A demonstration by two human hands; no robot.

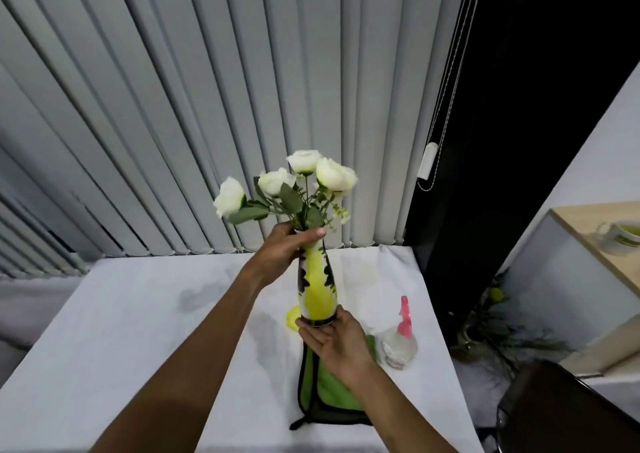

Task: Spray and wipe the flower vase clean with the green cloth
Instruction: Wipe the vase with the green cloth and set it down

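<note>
A tall yellow and white flower vase [317, 286] with dark markings holds several white roses [301, 179] and is lifted above the table. My left hand [282, 253] grips its neck just under the flowers. My right hand [334, 341] supports its base from below, palm up with fingers curled around the bottom. The green cloth [320, 388] with a dark border lies folded on the table, partly under my right forearm. A clear spray bottle [400, 338] with a pink nozzle stands upright to the right of the cloth, untouched.
A white cloth-covered table [138, 348] stands against grey vertical blinds [173, 123]. A small yellow object [292, 317] lies behind the vase base. At the right are a wooden shelf with a cup [621, 238], a floor plant [495, 328] and a dark chair [561, 411].
</note>
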